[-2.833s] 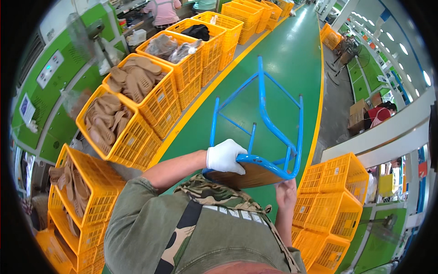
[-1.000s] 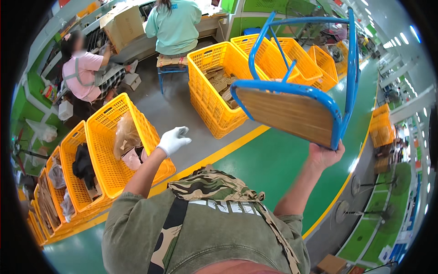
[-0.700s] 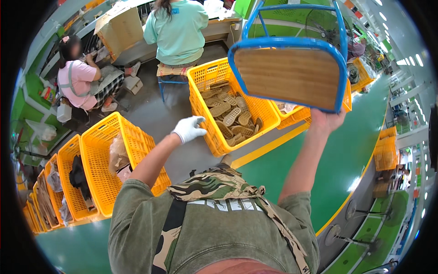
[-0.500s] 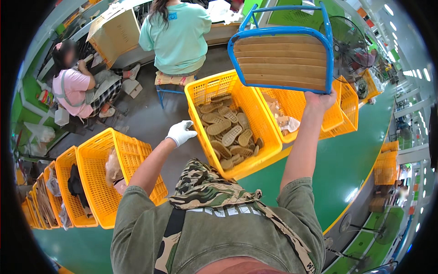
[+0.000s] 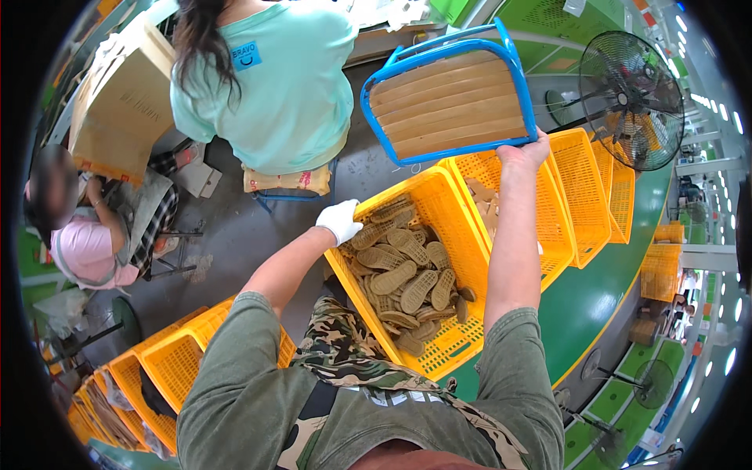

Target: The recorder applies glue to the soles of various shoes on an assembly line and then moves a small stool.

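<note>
Head view, w/ all places given rel. to the central yellow crate [image 5: 462,235].

Packages & labels: a brown cardboard box [image 5: 117,94] stands far upper-left of the crate, tilted, w/ faint dark print on its side. A small blue rectangular label [image 5: 245,55] sits on the back of a mint-green shirt worn by a seated person [image 5: 270,86] just above-left of the crate. A second person in pink [image 5: 78,243] sits well left of it.

Containers: the central crate is an open mesh bin holding a heap of tan shoe soles [image 5: 407,282], tread side mostly up. Just right of it, touching, a second yellow crate [image 5: 576,196] shows a few pale pieces at its near corner; more yellow crates lie beyond that, toward a black floor fan [image 5: 638,98]. Lower-left of the central crate, a row of yellow crates [image 5: 157,376] holds dark & tan material, contents unclear.

Hands: left hand [image 5: 341,219], in a white glove, rests on the crate's upper-left rim, fingers curled over the edge. Right hand [image 5: 525,153], bare, is closed on the lower edge of a blue-framed stool [image 5: 450,98] w/ wooden slat seat, held up directly above the crate's far side, seat facing the camera. Floor right of the crate is green w/ a yellow line.
</note>
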Demonstrator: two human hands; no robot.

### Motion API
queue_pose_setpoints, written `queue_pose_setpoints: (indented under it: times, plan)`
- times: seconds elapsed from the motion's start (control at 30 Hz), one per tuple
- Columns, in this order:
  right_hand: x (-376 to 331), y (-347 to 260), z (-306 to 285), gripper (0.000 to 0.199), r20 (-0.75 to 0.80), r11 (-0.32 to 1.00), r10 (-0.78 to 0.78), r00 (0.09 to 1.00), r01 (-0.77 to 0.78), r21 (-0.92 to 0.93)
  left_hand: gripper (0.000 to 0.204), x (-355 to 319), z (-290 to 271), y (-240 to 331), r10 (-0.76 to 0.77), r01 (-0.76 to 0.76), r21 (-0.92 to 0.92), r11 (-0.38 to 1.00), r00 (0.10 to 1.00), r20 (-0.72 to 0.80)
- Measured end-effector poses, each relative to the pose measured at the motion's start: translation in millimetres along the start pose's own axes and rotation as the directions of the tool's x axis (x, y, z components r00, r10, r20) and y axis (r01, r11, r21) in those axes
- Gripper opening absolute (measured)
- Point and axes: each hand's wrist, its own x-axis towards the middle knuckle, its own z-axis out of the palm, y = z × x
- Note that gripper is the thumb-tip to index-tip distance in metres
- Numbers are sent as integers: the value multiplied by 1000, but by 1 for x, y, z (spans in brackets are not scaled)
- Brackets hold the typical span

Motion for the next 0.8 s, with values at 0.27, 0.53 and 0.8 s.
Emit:
queue_pose_setpoints:
  times: [0.27, 0.53, 0.8]
  plan:
    - [67, 89, 1, 36, -156, 997, 70, 985, -67, 26, 42, 17, 1, -35, 123, -123, -29, 992, 992, -18]
    - [101, 124, -29, 40, -253, 996, 93, 963, -90, 22, 30, 65, -9, -55, 131, -215, -284, 934, 949, -286]
    - [140, 136, -34, 31, -399, 994, 88, 913, -108, -28, 27, 168, -43, -89, -151, -144, -634, 760, 910, -387]
